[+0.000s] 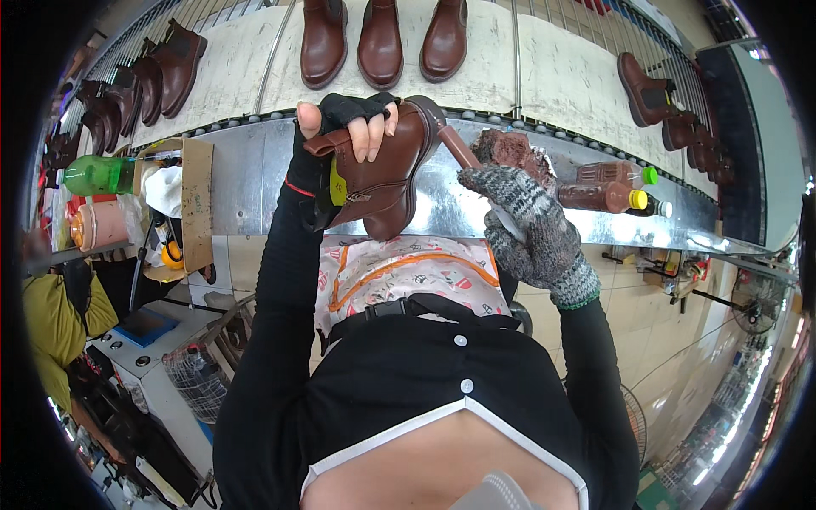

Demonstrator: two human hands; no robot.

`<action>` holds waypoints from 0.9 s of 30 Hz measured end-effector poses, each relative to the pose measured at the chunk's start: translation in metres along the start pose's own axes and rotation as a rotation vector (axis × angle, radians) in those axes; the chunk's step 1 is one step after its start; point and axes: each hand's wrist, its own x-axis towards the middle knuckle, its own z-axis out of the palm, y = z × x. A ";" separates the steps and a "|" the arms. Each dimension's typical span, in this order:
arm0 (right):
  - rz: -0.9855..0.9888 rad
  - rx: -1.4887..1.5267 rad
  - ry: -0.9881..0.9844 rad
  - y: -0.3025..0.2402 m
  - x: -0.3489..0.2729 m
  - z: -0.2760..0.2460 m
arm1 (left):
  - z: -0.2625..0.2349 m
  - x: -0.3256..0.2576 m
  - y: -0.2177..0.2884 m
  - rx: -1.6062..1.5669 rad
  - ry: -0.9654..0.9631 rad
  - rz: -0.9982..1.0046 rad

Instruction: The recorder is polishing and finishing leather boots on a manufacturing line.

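A brown leather ankle boot [380, 170] is held on its side over the metal ledge, its sole turned to the right. My left hand [361, 119], in a black fingerless glove, is closed round it, fingers across the leather and thumb up. A yellow-green patch [338, 183] shows by the boot's opening. My right hand [535, 225], in a grey knitted glove, grips a brown stick-shaped applicator [459, 147]. The applicator's end meets or nearly meets the sole edge near the boot's upper end. A pale part pokes out below these fingers. Just beyond sits a brown-stained lump [514, 153].
Bottles of brown liquid [595, 197] and a dark bottle with a white cap [659, 207] lie to the right. Brown boots [380, 47] stand along the pale conveyor [561, 59]. At the left are a cardboard box [198, 204], a green bottle [98, 177] and a person's yellow-green sleeve [51, 314].
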 end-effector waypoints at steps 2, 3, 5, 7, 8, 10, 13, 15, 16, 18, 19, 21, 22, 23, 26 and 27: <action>-0.008 0.019 0.004 -0.001 0.001 0.001 | -0.001 0.000 0.000 0.012 -0.019 -0.007; 0.015 0.028 -0.003 -0.001 0.001 0.001 | -0.001 0.000 0.000 0.006 -0.015 -0.008; 0.062 0.044 -0.017 -0.002 0.001 0.001 | 0.000 0.000 -0.001 0.008 -0.001 -0.014; 0.051 0.039 -0.032 -0.001 0.001 0.001 | 0.002 0.001 -0.003 0.004 0.000 0.053; 0.045 0.036 -0.038 -0.001 0.002 0.001 | 0.002 0.002 -0.003 0.004 -0.001 0.086; 0.054 0.054 -0.039 0.001 0.004 0.000 | 0.003 0.003 -0.003 0.008 -0.012 0.074; 0.059 0.127 -0.061 0.002 0.006 -0.004 | 0.005 0.004 -0.003 0.015 0.006 0.071; 0.068 0.164 -0.073 0.002 0.006 -0.008 | 0.005 0.004 -0.003 0.007 0.010 0.073; 0.076 0.167 -0.076 0.002 0.005 -0.010 | 0.004 0.004 -0.003 -0.002 0.004 0.074; 0.080 0.177 -0.068 0.002 0.005 -0.013 | 0.002 0.004 -0.001 -0.011 -0.020 0.038; 0.074 0.182 -0.056 0.002 0.006 -0.015 | 0.000 0.003 0.000 -0.009 -0.039 0.001; 0.068 0.193 -0.052 0.002 0.007 -0.017 | -0.003 0.003 0.000 -0.013 -0.057 -0.034; 0.068 0.199 -0.060 0.002 0.007 -0.018 | -0.004 0.002 0.000 -0.021 -0.056 -0.034; 0.068 0.205 -0.069 0.001 0.007 -0.019 | -0.005 0.001 -0.001 -0.013 -0.063 -0.037; 0.135 0.303 -0.102 0.001 0.008 -0.017 | -0.010 -0.004 -0.003 -0.047 -0.052 -0.034; 0.130 0.299 -0.096 0.001 0.008 -0.015 | -0.012 -0.006 -0.003 -0.082 -0.032 -0.034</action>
